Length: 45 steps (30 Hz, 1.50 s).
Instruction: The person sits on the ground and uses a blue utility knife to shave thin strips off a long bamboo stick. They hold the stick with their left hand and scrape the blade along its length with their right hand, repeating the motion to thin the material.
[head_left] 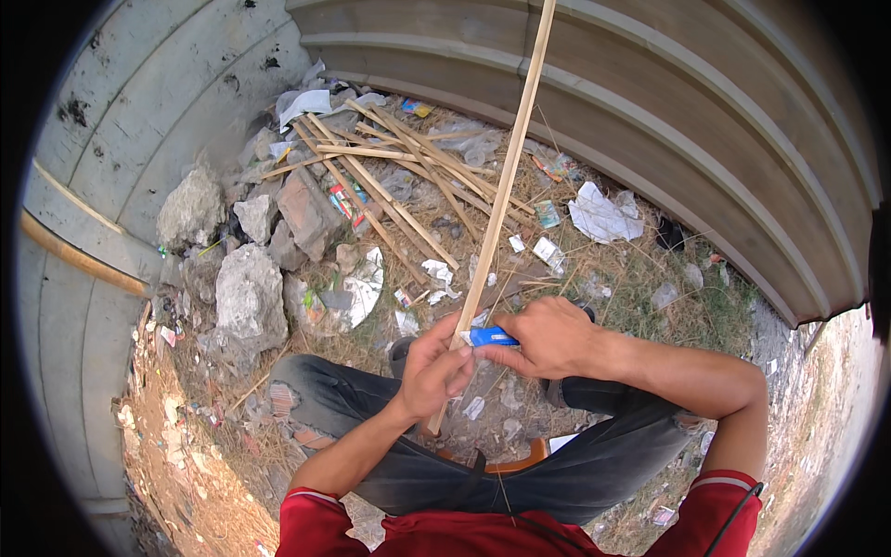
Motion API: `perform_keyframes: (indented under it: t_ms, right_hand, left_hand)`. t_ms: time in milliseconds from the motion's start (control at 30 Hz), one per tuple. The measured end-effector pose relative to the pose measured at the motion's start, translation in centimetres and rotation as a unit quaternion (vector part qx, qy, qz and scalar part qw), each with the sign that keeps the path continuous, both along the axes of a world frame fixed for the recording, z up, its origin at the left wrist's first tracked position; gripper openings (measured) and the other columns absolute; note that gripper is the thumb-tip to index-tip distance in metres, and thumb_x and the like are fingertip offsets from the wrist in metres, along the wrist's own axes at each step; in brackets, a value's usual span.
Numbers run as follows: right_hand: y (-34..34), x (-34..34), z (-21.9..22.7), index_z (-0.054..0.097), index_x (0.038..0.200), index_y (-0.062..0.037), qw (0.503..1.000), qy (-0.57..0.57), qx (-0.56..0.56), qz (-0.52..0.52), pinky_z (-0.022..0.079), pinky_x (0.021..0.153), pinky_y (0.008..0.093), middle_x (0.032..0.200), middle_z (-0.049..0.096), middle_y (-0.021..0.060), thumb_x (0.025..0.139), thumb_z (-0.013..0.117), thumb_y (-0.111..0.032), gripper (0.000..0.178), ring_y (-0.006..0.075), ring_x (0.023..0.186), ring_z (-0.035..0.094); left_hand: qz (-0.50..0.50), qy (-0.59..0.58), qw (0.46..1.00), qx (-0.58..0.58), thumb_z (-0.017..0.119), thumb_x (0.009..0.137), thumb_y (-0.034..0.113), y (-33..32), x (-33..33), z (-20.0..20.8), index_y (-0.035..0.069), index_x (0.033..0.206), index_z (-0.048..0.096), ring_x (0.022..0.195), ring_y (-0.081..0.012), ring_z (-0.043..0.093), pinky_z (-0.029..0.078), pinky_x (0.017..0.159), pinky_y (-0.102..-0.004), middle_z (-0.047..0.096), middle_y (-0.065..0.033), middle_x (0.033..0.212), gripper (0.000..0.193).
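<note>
A long pale wooden strip [506, 176] slants up from between my knees to the top edge of the picture. My left hand [432, 369] is closed round its lower part. In my right hand [549, 336] is a blue utility knife [494, 336], its front end against the strip just above my left thumb. The knife's blade is too small to make out. Below my left hand, the strip's lower end shows over the ground in front of the stool.
Several wooden strips [399, 158] lie in a loose pile ahead, beside rocks [251, 295] on the left. Paper litter [605, 213] and dry grass cover the ground. Corrugated metal sheets [650, 102] stand beyond. An orange stool [529, 457] shows under my legs.
</note>
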State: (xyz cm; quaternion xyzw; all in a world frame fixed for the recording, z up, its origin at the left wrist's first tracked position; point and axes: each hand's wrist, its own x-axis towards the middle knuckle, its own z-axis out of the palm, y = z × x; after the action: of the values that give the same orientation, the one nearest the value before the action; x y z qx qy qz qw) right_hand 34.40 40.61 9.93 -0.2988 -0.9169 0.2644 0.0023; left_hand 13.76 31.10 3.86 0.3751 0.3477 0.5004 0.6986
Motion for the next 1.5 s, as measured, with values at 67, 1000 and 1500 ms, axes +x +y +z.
perform_keyframes:
  t_ms: [67,1000,1500]
  right_hand:
    - [0.5,-0.1,-0.5,0.07,0.093,-0.0018,0.998,0.0,0.054,-0.021,0.054,0.063,0.0539,0.063,0.064,0.0226,0.098,0.057,-0.054,0.054,0.0442,0.065,0.067]
    - [0.2,-0.4,-0.5,0.073,0.088,-0.0018,0.999,-0.033,0.001,-0.026,0.055,0.071,0.0531,0.071,0.067,0.0251,0.1,0.054,-0.054,0.057,0.0456,0.074,0.068]
    - [17.6,15.5,-3.3,0.07,0.082,0.0034,0.873,0.036,0.149,-0.464,0.049,0.078,0.0557,0.078,0.066,0.031,0.101,0.047,-0.059,0.069,0.0509,0.084,0.064]
  left_hand:
    - [0.006,0.007,1.0,-0.015,0.049,0.102,0.009,-0.1,0.0,-0.2,-0.001,0.152,0.038,0.048,-0.0059,0.039,0.032,0.043,-0.0223,0.051,-0.002,0.071,0.052]
    - [-0.046,-0.116,0.983,-0.138,0.046,0.101,0.006,-0.1,-1.0,0.6,0.005,0.153,0.04,0.046,-0.0059,0.035,0.026,0.041,-0.022,0.044,0.0002,0.069,0.053]
    - [-0.154,0.008,0.973,-0.172,0.052,0.101,0.005,-2.8,-0.2,-0.9,0.006,0.152,0.045,0.047,-0.005,0.035,0.028,0.043,-0.0228,0.041,0.0029,0.064,0.051]
